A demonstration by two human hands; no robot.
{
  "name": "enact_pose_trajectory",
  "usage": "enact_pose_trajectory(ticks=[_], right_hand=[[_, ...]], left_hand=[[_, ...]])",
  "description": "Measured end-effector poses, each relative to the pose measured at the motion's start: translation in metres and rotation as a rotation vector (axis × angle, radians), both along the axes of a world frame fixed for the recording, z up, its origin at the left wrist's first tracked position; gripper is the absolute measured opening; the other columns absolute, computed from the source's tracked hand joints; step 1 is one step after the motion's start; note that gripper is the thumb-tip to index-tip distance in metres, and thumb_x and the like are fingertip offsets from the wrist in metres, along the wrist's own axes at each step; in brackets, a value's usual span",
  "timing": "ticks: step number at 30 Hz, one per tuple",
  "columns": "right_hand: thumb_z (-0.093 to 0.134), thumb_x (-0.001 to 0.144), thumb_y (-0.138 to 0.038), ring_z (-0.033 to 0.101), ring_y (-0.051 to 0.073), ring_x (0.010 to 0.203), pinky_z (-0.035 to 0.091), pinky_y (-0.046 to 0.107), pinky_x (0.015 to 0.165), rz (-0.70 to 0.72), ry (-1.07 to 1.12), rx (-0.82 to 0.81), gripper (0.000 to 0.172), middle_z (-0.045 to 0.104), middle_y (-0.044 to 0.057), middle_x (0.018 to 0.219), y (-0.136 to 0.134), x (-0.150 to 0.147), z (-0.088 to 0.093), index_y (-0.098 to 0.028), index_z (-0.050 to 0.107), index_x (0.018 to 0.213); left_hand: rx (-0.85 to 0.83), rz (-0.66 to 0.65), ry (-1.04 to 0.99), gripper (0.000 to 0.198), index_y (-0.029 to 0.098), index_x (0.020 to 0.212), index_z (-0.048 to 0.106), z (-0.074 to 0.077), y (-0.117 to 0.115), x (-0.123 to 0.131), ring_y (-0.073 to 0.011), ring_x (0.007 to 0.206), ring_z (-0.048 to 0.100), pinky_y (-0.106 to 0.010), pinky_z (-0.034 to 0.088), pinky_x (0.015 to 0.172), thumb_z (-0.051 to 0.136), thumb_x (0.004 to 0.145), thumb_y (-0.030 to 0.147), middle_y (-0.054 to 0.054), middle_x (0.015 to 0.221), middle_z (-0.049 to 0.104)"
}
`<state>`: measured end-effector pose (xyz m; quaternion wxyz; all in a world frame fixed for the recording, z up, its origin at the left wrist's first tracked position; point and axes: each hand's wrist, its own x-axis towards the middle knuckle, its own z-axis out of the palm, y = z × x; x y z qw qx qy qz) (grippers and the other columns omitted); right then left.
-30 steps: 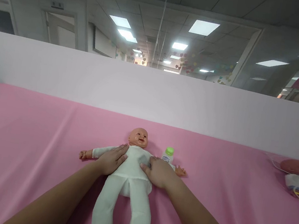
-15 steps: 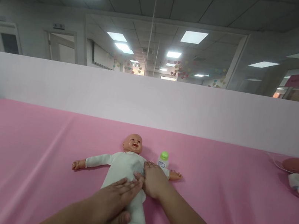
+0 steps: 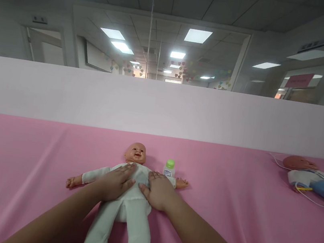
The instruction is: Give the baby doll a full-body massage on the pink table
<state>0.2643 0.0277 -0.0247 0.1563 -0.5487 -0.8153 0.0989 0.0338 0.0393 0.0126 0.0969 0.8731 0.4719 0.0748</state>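
A baby doll [image 3: 136, 152] in a white suit lies on its back on the pink sheet [image 3: 21, 165], arms spread, legs pointing toward me. My left hand [image 3: 114, 182] lies flat on the left side of its chest, fingers stretched out. My right hand [image 3: 158, 190] rests flat on the right side of the torso, fingers together and extended. Neither hand holds anything. A small white bottle with a green cap [image 3: 169, 168] stands just beyond my right hand, beside the doll's shoulder.
A second doll [image 3: 298, 163] with a blue and white bundle [image 3: 319, 185] and a thin cable lies at the far right. A pale partition wall [image 3: 163, 109] runs along the back edge of the sheet.
My left hand has slid from the doll's belly back up onto its chest. My right hand stayed on the torso. The view has shifted slightly left.
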Motion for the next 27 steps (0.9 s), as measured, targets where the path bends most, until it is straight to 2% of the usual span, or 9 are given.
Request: enact_pose_trajectory(ticks=[5, 10, 13, 17, 19, 22, 24, 26, 27], right_hand=[[0.039, 0.102, -0.062, 0.045, 0.037, 0.148, 0.033, 0.049, 0.123, 0.040, 0.028, 0.002, 0.078, 0.050, 0.023, 0.157, 0.002, 0.011, -0.002, -0.006, 0.046, 0.155], [0.050, 0.099, -0.050, 0.060, 0.034, 0.132, 0.045, 0.047, 0.112, 0.083, 0.110, 0.084, 0.056, 0.065, 0.018, 0.142, -0.006, 0.013, 0.010, -0.014, 0.062, 0.140], [0.053, 0.098, -0.039, 0.066, 0.026, 0.125, 0.048, 0.039, 0.109, 0.255, 0.275, 0.128, 0.041, 0.072, 0.009, 0.134, -0.027, 0.003, 0.022, -0.021, 0.070, 0.130], [0.048, 0.101, -0.039, 0.071, 0.020, 0.116, 0.049, 0.032, 0.109, 0.626, 0.488, -0.023, 0.037, 0.078, 0.002, 0.118, -0.061, -0.023, 0.025, -0.025, 0.076, 0.120], [0.046, 0.102, -0.043, 0.071, 0.020, 0.115, 0.048, 0.033, 0.110, 0.735, 0.488, -0.075, 0.039, 0.080, 0.003, 0.114, -0.068, -0.031, 0.023, -0.026, 0.076, 0.120], [0.049, 0.101, -0.053, 0.059, 0.024, 0.136, 0.038, 0.040, 0.121, 0.656, 0.375, -0.017, 0.050, 0.069, 0.007, 0.140, -0.057, -0.030, 0.019, -0.025, 0.067, 0.138], [0.051, 0.099, -0.063, 0.039, 0.029, 0.153, 0.023, 0.047, 0.129, 0.515, 0.260, 0.024, 0.069, 0.046, 0.010, 0.163, -0.040, -0.024, 0.017, -0.023, 0.050, 0.155], [0.045, 0.099, -0.069, 0.025, 0.029, 0.159, 0.012, 0.050, 0.131, 0.401, 0.167, -0.001, 0.080, 0.031, 0.011, 0.170, -0.021, -0.016, 0.014, -0.021, 0.036, 0.163], [0.041, 0.100, -0.069, 0.022, 0.029, 0.160, 0.012, 0.050, 0.131, 0.344, 0.134, -0.021, 0.082, 0.028, 0.011, 0.171, -0.012, -0.013, 0.012, -0.020, 0.032, 0.164]], left_hand=[[0.014, 0.180, -0.012, 0.081, 0.005, 0.163, 0.031, -0.020, 0.000, -0.017, -0.0299, 0.158, 0.027, -0.048, 0.024, 0.128, 0.023, 0.105, 0.060, -0.016, 0.169, 0.030], [0.018, 0.254, -0.069, 0.080, 0.002, 0.162, 0.032, -0.037, 0.009, -0.030, -0.0299, 0.157, 0.030, -0.049, 0.026, 0.128, 0.020, 0.105, 0.056, -0.017, 0.168, 0.031], [0.008, 0.243, -0.087, 0.078, 0.003, 0.162, 0.032, -0.039, 0.011, -0.032, -0.0293, 0.157, 0.030, -0.048, 0.025, 0.128, 0.021, 0.105, 0.055, -0.016, 0.168, 0.031], [0.009, 0.220, -0.115, 0.076, 0.003, 0.161, 0.033, -0.037, 0.007, -0.032, -0.0295, 0.157, 0.029, -0.048, 0.025, 0.128, 0.021, 0.106, 0.054, -0.017, 0.167, 0.033], [0.008, 0.209, -0.122, 0.075, 0.005, 0.161, 0.034, -0.036, 0.006, -0.032, -0.0297, 0.157, 0.028, -0.049, 0.025, 0.128, 0.022, 0.106, 0.054, -0.017, 0.167, 0.033], [0.004, 0.180, -0.104, 0.075, 0.004, 0.161, 0.033, -0.035, 0.005, -0.031, -0.0300, 0.158, 0.027, -0.048, 0.023, 0.128, 0.022, 0.106, 0.053, -0.019, 0.168, 0.031], [-0.006, 0.174, -0.091, 0.076, 0.003, 0.162, 0.032, -0.033, 0.004, -0.030, -0.0304, 0.158, 0.027, -0.047, 0.023, 0.128, 0.021, 0.106, 0.053, -0.020, 0.168, 0.030], [-0.022, 0.177, -0.085, 0.077, 0.004, 0.162, 0.030, -0.031, 0.003, -0.029, -0.0306, 0.158, 0.026, -0.047, 0.023, 0.128, 0.021, 0.105, 0.055, -0.020, 0.169, 0.029], [-0.032, 0.177, -0.085, 0.078, 0.004, 0.163, 0.030, -0.030, 0.003, -0.029, -0.0306, 0.158, 0.026, -0.047, 0.023, 0.128, 0.022, 0.105, 0.056, -0.020, 0.169, 0.028]])
